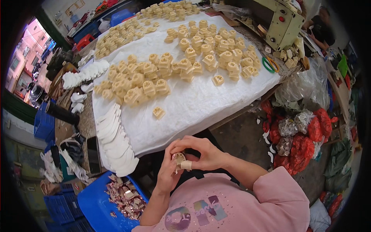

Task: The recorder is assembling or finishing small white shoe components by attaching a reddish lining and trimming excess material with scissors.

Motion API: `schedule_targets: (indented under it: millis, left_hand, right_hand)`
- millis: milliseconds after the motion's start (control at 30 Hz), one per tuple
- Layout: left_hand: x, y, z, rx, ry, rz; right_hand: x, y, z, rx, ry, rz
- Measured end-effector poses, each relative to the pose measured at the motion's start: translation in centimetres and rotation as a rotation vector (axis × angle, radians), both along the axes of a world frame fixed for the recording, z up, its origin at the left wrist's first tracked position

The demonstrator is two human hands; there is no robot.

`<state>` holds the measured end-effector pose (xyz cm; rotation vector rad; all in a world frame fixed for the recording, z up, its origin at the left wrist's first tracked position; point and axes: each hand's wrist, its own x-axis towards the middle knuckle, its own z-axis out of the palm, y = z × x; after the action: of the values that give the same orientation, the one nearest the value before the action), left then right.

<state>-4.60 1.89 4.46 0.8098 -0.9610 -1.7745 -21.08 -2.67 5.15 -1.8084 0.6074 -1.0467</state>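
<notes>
Close to my body, below the table's front edge, both hands meet around a small cream moulded piece (178,157) with a hollowed face. My left hand (167,170) grips it from the left side. Curled over it from the right is my right hand (205,151), with a beige wrap on one finger. The fingers partly hide the piece. Beyond them, a single cream piece (158,113) lies on the white cloth (185,112). Many similar pieces stand in clusters (139,83) farther back. Another lone piece (218,80) sits to the right of them.
Overlapping white curved pieces (114,139) line the cloth's left edge. A blue basin (91,201) at lower left holds shiny pink-and-beige bits (127,197). At far right stand a pale green machine (284,25) and red plastic bags (299,152). A person (322,29) is behind.
</notes>
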Motion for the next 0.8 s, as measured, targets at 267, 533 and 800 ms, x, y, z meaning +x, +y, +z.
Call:
schedule_targets:
  millis: [267, 533, 800]
  left_hand:
    - [-0.6, 2.9, -1.4, -0.2, 0.018, 0.245]
    - [-2.9, 4.1, -2.0, -0.354, -0.127, 0.512]
    - [-2.9, 5.3, -1.1, -0.434, -0.361, 0.462]
  right_hand:
    - [1.3, 2.7, -3.2, -0.092, 0.022, -0.149]
    - [2.2, 3.1, 0.6, 0.751, -0.119, 0.226]
    - [3.5, 5.7, -3.8, 0.243, -0.341, 0.072]
